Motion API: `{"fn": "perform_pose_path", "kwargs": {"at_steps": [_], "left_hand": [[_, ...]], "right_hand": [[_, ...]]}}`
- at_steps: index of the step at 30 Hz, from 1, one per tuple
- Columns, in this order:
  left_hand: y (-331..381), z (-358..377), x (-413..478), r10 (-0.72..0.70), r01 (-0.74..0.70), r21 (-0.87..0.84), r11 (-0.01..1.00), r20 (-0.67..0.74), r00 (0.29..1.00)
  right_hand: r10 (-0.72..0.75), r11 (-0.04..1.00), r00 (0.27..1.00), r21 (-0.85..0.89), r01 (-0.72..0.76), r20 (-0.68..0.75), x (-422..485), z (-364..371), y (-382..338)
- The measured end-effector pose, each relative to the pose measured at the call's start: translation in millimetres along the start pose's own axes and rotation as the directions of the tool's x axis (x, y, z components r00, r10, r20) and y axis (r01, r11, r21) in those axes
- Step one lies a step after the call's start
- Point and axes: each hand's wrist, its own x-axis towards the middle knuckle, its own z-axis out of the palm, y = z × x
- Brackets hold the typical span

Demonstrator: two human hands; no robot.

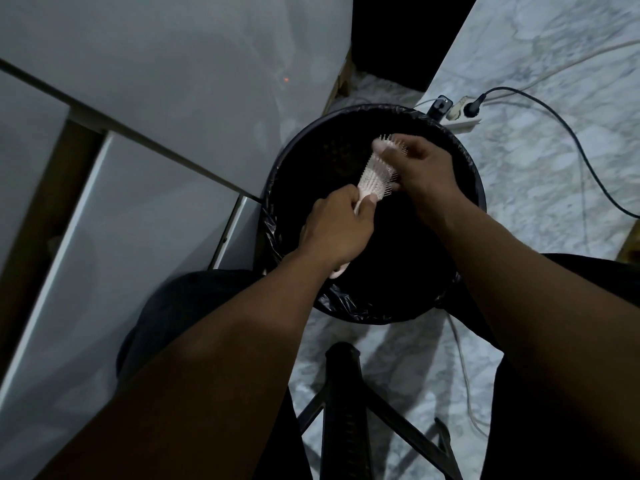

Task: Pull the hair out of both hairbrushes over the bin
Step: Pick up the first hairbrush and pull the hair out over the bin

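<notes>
Slanting up and away from the left hand (341, 226) gripping its handle, the hairbrush (375, 174) hangs over the bin (277, 174), its bristled head under the right hand (420, 168), whose fingers pinch there.

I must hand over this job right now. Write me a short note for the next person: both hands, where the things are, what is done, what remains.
Left hand: closed around the handle of the pale pink plastic hairbrush, holding it over the round black bin with a black liner.
Right hand: fingers at the brush's bristles near its far end, apparently picking hair.
Only one hairbrush is in view; the second is not visible.
Done: cannot tell how much hair is already out; the bin's inside is too dark.
Left: finish this brush, then clean the second one over the bin.
</notes>
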Motion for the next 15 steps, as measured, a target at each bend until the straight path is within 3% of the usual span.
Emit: {"fn": "perform_pose_path", "kwargs": {"at_steps": [3,6,8,10,12,15], "left_hand": [[-0.9,1.3,-1.5,0.019,-0.020,0.029,0.999,0.033,0.999],[-1.7,3.5,-2.7,0.052,-0.054,0.045,0.998,0.048,0.997],[-2.3,3.5,-2.4,0.064,-0.066,0.052,0.996,0.052,0.997],[-2.8,2.6,-1.5,0.054,-0.057,0.067,0.996,0.041,0.998],[-3.4,0.6,0.5,0.022,-0.022,0.094,0.995,-0.007,1.000],[-5.5,-0.4,2.7,0.002,0.005,0.113,0.994,-0.067,0.998]], "right_hand": [[-0.114,0.993,0.991,-0.047,0.111,-0.070,5.1,-1.7,4.6],[-0.060,0.998,0.978,-0.039,0.053,-0.198,9.0,-9.7,2.9],[0.117,0.982,0.971,0.170,-0.082,-0.209,9.9,-10.3,0.4],[0.289,0.913,0.949,0.335,-0.233,-0.125,10.4,-8.6,-1.3],[0.296,0.947,0.953,0.153,-0.283,-0.064,7.1,-4.9,-0.9],[0.204,0.964,0.979,-0.170,-0.204,-0.018,-3.0,8.2,2.6]]}}
